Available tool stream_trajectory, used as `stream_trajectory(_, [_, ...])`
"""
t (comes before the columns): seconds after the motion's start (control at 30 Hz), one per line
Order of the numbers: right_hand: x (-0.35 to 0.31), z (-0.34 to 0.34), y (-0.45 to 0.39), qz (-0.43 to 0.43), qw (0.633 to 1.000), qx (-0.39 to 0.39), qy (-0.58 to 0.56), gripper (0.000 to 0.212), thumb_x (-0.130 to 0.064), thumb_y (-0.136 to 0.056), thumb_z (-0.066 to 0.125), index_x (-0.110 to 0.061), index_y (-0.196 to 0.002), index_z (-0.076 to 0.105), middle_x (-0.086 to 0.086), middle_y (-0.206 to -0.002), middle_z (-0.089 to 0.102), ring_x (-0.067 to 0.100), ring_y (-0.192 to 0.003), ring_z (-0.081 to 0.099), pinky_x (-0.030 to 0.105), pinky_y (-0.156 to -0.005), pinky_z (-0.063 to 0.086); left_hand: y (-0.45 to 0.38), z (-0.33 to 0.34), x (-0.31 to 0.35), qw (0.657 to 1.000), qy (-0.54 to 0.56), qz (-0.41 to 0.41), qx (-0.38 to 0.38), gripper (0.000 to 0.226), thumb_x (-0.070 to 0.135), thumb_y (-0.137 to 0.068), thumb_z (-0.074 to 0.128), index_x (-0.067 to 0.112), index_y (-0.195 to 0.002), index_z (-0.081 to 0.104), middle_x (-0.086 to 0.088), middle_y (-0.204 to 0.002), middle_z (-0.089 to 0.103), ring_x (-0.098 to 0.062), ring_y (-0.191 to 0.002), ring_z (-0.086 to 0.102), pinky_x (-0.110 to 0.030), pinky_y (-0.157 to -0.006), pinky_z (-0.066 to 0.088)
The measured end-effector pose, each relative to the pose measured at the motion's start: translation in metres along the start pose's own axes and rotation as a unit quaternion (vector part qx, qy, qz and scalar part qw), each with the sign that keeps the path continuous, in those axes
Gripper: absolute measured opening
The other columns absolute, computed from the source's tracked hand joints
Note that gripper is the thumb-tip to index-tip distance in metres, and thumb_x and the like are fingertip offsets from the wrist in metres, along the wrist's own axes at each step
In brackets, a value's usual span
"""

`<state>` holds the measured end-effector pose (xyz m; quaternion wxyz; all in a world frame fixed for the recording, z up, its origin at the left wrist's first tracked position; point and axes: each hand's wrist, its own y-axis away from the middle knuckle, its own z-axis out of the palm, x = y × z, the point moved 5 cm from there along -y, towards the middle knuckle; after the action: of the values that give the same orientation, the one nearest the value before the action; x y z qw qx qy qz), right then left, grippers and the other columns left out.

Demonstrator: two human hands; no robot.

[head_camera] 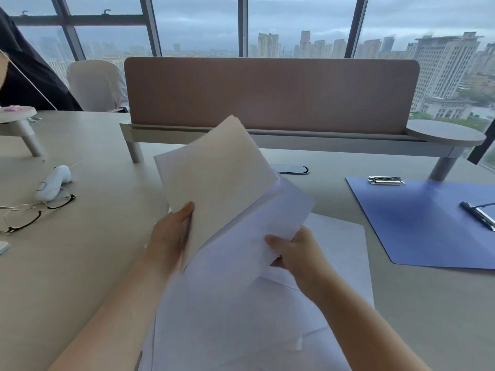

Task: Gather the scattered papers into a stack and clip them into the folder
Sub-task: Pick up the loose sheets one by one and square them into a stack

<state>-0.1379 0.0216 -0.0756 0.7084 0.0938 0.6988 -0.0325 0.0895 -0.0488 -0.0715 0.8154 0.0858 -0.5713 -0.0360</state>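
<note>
- While our left hand [171, 231] grips the lower left edge of a bundle of papers [219, 180], thumb on the front and fingers behind, we hold this bundle raised above the desk and tilted to the left.
- Our right hand [292, 250] pinches a second group of white sheets [257, 231] at their right corner, thumb on top; these sheets sit just behind and below the first bundle and overlap it.
- Under both hands, more loose sheets [342, 253] lie flat on the beige desk [88, 263], some crossing each other.
- To the right, well apart from the hands, the blue folder [417, 220] lies open and flat, with one metal clip [387, 180] at its far edge and another clip [479, 215] at its right side.
- To the left we see a pair of glasses [34, 212] and, just beside them, a small white device [53, 182].
- At the far side of the desk stands a brown divider panel [270, 95], and behind it are the windows [198, 25] with city buildings.
</note>
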Motion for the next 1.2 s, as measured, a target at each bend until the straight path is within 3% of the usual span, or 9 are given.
stream_trajectory(0.13, [-0.014,-0.036,-0.012,0.016,0.990,0.069,-0.122,0.014,-0.001,-0.091,0.065,-0.005,-0.103,0.070,0.010,-0.085,0.075,0.023,-0.068,0.072,0.033,-0.056,0.058,0.001,-0.002,0.017,0.998,-0.056,0.041,-0.006,0.023,0.019,-0.094,0.062,0.008,-0.112,0.072,-0.010,-0.106,0.075,-0.028,-0.096,0.072,-0.042,-0.090,0.057])
stream_trajectory(0.23, [-0.015,-0.051,-0.019,0.033,0.984,0.073,-0.161,0.010,-0.012,-0.094,0.065,-0.011,-0.101,0.072,0.008,-0.086,0.076,0.022,-0.068,0.071,0.038,-0.065,0.059,0.004,-0.004,0.018,0.993,-0.113,0.038,-0.025,0.018,0.018,-0.092,0.065,0.009,-0.103,0.075,-0.013,-0.103,0.076,-0.034,-0.101,0.070,-0.053,-0.101,0.049])
stream_trajectory(0.43, [-0.028,-0.051,-0.027,0.047,0.990,0.046,-0.125,0.017,-0.022,-0.099,0.058,-0.014,-0.098,0.074,0.004,-0.086,0.077,0.020,-0.074,0.071,0.035,-0.067,0.060,0.012,0.006,0.014,0.983,-0.166,0.013,-0.081,0.015,0.014,-0.093,0.063,0.009,-0.095,0.077,-0.014,-0.101,0.077,-0.026,-0.078,0.074,-0.039,-0.078,0.058])
stream_trajectory(0.7, [-0.036,-0.046,-0.035,0.075,0.995,0.047,-0.051,0.022,-0.020,-0.097,0.056,-0.011,-0.091,0.075,0.006,-0.082,0.077,0.029,-0.080,0.072,0.041,-0.078,0.060,0.013,0.009,0.012,0.977,-0.192,0.025,-0.091,0.020,0.017,-0.095,0.061,0.008,-0.107,0.074,-0.013,-0.106,0.076,-0.032,-0.096,0.072,-0.047,-0.091,0.055])
stream_trajectory(0.8, [-0.027,-0.043,-0.032,0.096,0.988,0.063,-0.102,0.039,-0.046,-0.093,0.062,-0.010,-0.100,0.076,0.007,-0.092,0.080,0.030,-0.087,0.076,0.044,-0.084,0.061,0.012,0.015,0.003,0.969,-0.227,0.048,-0.089,0.016,0.018,-0.095,0.062,0.014,-0.105,0.074,-0.002,-0.100,0.079,-0.026,-0.098,0.073,-0.041,-0.088,0.056])
stream_trajectory(0.9, [-0.021,-0.038,-0.029,0.129,0.978,0.058,-0.156,0.048,-0.061,-0.088,0.062,-0.016,-0.103,0.073,0.004,-0.092,0.080,0.026,-0.083,0.076,0.039,-0.073,0.061,0.010,0.019,-0.002,0.964,-0.236,0.076,-0.097,0.022,0.014,-0.094,0.065,0.019,-0.115,0.069,0.001,-0.106,0.077,-0.023,-0.101,0.072,-0.042,-0.091,0.056])
stream_trajectory(1.0, [-0.021,-0.034,-0.029,0.107,0.985,0.043,-0.127,0.025,-0.035,-0.091,0.070,-0.014,-0.105,0.072,0.003,-0.082,0.078,0.023,-0.070,0.075,0.035,-0.063,0.060,0.011,0.023,-0.003,0.977,-0.180,0.073,-0.091,0.043,0.012,-0.087,0.072,0.022,-0.127,0.061,0.001,-0.114,0.075,-0.020,-0.101,0.073,-0.039,-0.087,0.057])
stream_trajectory(1.07, [-0.021,-0.034,-0.029,0.095,0.988,0.035,-0.118,0.011,-0.018,-0.093,0.068,-0.014,-0.102,0.072,0.001,-0.074,0.078,0.021,-0.063,0.074,0.033,-0.058,0.060,0.011,0.023,-0.006,0.985,-0.147,0.036,-0.081,0.034,0.015,-0.087,0.071,0.016,-0.121,0.068,-0.005,-0.112,0.076,-0.025,-0.100,0.073,-0.040,-0.088,0.057])
stream_trajectory(1.2, [-0.024,-0.034,-0.031,0.094,0.987,0.017,-0.130,0.006,-0.020,-0.094,0.066,-0.017,-0.095,0.071,0.000,-0.073,0.078,0.019,-0.064,0.075,0.033,-0.059,0.060,0.014,0.021,-0.014,0.983,-0.105,-0.085,-0.125,0.023,0.015,-0.092,0.061,0.006,-0.111,0.073,-0.016,-0.107,0.076,-0.032,-0.090,0.074,-0.044,-0.080,0.058])
